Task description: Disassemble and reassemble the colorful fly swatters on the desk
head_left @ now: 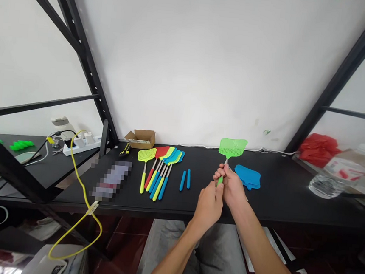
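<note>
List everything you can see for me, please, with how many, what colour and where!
green fly swatter: one, green, in both hands
other fly swatters: about seven, yellow, red and blue, overlapping left of centre
loose handles: two, blue, beside those swatters
flat swatter heads: a pile, uncountable, blue, right of the hands
open box: one, brown, table's back left
small tool: one, yellow and black, by the box
pixelated item: one, unclear, table's left
cable: one, yellow, left
power strip: one, white, far left
red bag: one, red, far right
bottle: one, clear, far right
table: one, black, middle
wall: one, white, behind
left hand, right hand: two, bare, on the green swatter
</note>
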`<state>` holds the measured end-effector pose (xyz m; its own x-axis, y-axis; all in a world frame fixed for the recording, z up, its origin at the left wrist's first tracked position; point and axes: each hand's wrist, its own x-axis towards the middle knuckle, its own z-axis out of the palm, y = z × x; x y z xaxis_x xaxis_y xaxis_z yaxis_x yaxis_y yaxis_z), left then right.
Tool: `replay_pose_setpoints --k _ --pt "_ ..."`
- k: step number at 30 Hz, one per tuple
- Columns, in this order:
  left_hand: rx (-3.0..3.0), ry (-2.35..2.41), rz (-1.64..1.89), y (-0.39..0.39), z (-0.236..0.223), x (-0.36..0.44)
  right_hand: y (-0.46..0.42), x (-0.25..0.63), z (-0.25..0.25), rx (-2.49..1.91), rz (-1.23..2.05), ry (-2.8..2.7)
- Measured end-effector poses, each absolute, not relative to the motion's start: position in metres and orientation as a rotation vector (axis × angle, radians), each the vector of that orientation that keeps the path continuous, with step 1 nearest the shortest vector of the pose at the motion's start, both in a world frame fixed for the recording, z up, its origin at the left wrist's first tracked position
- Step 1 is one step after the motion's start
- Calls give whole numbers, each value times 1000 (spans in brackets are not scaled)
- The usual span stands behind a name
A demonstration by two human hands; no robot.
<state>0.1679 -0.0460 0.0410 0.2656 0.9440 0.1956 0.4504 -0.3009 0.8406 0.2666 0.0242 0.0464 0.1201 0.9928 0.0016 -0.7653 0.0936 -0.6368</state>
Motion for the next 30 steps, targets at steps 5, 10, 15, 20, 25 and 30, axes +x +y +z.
replay_pose_setpoints --k 5,10,15,20,25,30 --pt "1630 1017 867 -64 22 139 30 334 78 -535 1158 -434" --pt "2047 1737 881 -19 36 91 9 345 69 -820 1252 -762" --pt "2330 1906 600 4 43 91 6 307 37 -923 1282 -879" --pt "2098 1560 963 -5 38 90 1 279 23 -1009 1386 -1086" --pt "1449 1016 1137 3 30 105 -8 246 23 -865 1633 -1132" --pt "1147 1008 1456 20 36 107 -20 233 28 -908 1446 -1277"
